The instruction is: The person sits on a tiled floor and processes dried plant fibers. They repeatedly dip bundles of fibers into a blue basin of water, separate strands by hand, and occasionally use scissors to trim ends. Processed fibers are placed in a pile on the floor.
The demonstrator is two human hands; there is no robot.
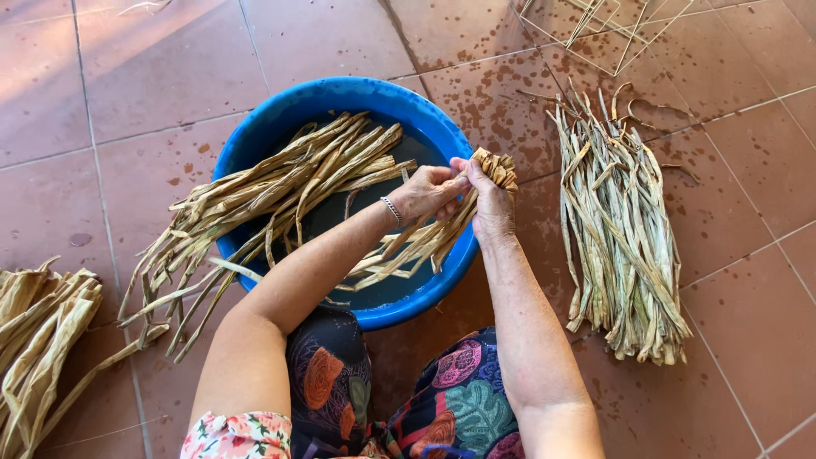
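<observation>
A round blue basin [255,140] holding dark water stands on the tiled floor in front of me. Long dried plant strips [280,183] lie across it and hang over its left rim. My left hand [427,192], with a thin bracelet at the wrist, and my right hand [490,202] meet above the basin's right rim. Both grip a small bundle of wet strips [425,242]; its upper end [500,167] sticks out between my hands and its tail trails down into the basin.
A heap of pale soaked strips [625,229] lies on the wet tiles to the right. A pile of dry strips [38,340] sits at the left edge. A thin stick frame [608,25] lies at the top. My patterned skirt [459,399] covers my knees.
</observation>
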